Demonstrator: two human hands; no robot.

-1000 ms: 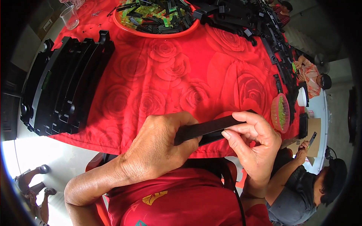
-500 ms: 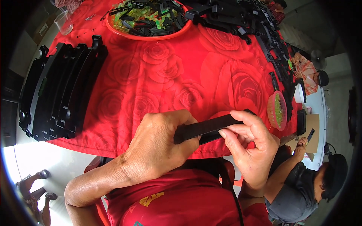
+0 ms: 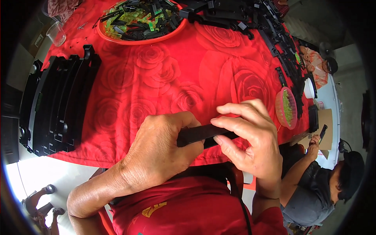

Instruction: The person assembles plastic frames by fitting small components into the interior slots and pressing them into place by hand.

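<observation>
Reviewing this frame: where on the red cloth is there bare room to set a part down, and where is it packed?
Bare cloth lies mid-table, bordered by the black stack at left, the red tray at top and both hands at the near edge: left hand, right hand. The top right is crowded with black parts, and a pink bowl sits at the right edge.

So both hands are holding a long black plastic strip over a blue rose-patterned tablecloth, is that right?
Not quite: the tablecloth is red, not blue, as the head view shows. The rest holds: the left hand and right hand both hold the long black plastic strip over it.
</observation>
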